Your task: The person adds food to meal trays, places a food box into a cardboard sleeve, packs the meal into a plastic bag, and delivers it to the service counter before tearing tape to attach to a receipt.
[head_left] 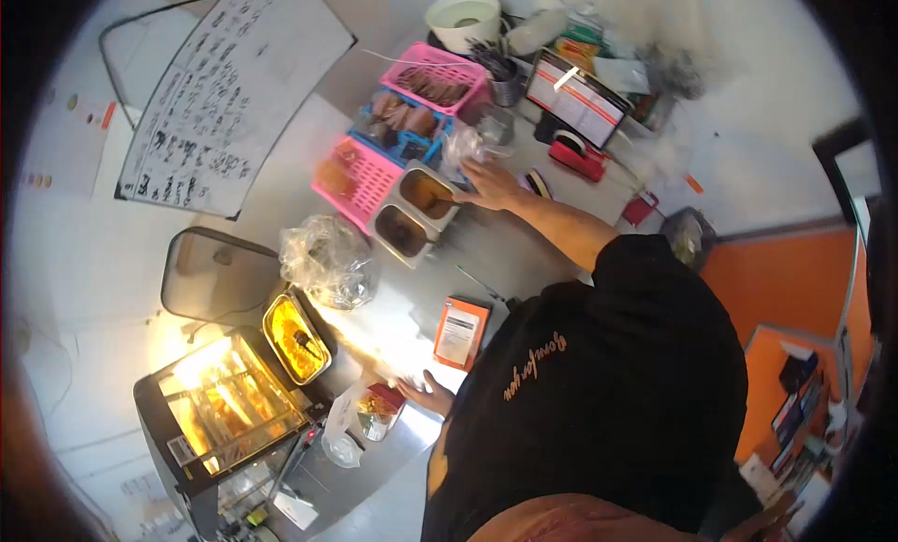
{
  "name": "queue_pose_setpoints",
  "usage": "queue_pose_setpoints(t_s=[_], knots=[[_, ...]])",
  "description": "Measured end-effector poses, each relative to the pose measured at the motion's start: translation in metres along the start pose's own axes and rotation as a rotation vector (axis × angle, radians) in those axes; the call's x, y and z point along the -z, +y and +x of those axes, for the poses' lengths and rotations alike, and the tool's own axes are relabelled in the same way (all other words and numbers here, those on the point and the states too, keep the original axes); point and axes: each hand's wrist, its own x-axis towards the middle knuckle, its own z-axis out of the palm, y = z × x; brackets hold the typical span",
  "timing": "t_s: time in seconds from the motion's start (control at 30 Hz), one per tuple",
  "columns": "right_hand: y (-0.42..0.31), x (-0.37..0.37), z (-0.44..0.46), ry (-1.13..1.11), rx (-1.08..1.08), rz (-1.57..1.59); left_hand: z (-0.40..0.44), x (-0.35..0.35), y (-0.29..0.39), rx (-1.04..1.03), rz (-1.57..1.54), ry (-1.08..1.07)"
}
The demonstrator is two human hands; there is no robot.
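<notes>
My right hand (493,184) reaches out over the counter. Its fingers are at the edge of a crumpled clear plastic bag (468,144), and the thumb stands apart, close to the rim of a metal container (432,194) with brown contents. A second metal container (402,233) with darker contents sits beside it. Lower down, my left hand (430,393) is open with fingers spread and nothing in it. It is nearest to an open takeaway box (379,406) with food inside. A red-and-white packet (461,332) lies flat between my two hands.
Pink baskets (372,175) and a blue basket (426,147) with food stand at the back. A lit warming cabinet (224,402) and a tray of yellow food (297,341) are at the left. A tablet screen (577,98) stands above a red device (576,157).
</notes>
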Motion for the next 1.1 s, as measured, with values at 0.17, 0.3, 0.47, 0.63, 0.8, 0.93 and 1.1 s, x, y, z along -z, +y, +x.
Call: queue_pose_setpoints(t_s=[0.17, 0.3, 0.47, 0.63, 0.8, 0.93, 1.1], knots=[[0.005, -0.010, 0.031, -0.084, 0.078, -0.126, -0.051, -0.008, -0.063, 0.008, -0.002, 0.123], [-0.004, 0.004, 0.053, -0.272, 0.062, -0.186, -0.038, -0.017, 0.018, 0.295, -0.371, 0.018], [-0.030, 0.037, 0.041, 0.364, 0.066, -0.097, 0.005, -0.032, 0.038, 0.178, -0.606, -0.252], [-0.124, 0.082, -0.042, 0.019, 0.460, 0.622, 0.042, -0.049, 0.108, 0.550, -1.064, -0.503], [-0.153, 0.023, -0.117, -0.367, 0.344, 0.786, 0.046, -0.079, 0.089, 0.571, -1.135, -0.848], [-0.138, 0.018, -0.128, -0.221, -0.013, 0.728, 0.028, -0.073, 0.073, 0.163, -0.399, -0.732], [-0.156, 0.051, -0.151, 0.135, -0.379, 1.043, 0.013, -0.069, 0.015, -0.372, 0.434, -0.735]])
